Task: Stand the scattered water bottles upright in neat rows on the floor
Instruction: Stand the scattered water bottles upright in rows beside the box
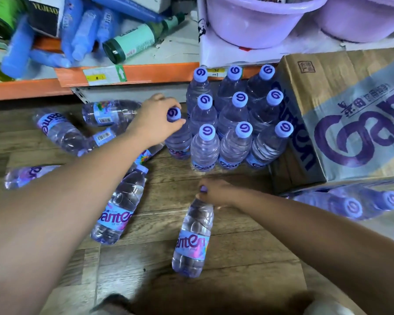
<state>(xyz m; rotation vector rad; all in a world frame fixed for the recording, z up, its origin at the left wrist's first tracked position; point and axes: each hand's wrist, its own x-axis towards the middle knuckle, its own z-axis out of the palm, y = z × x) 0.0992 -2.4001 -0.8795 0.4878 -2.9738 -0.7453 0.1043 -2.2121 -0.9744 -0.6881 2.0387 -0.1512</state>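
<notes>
Several clear water bottles with pale blue caps stand upright in rows (237, 119) on the wooden floor beside a carton. My left hand (156, 120) grips the cap of an upright bottle (178, 142) at the left edge of those rows. My right hand (216, 193) holds the neck of a bottle (192, 237) that lies on the floor with its base toward me. More bottles lie scattered on the left: one (120, 206) under my left forearm, others at the far left (59, 131), by the shelf (109, 112) and low left (25, 176).
A cardboard Ganten carton (341, 119) stands right of the rows. A shrink-wrapped bottle pack (355, 204) lies below it. An orange-edged shelf (134, 75) behind holds blue and green bottles; purple basins (259, 21) sit at top right.
</notes>
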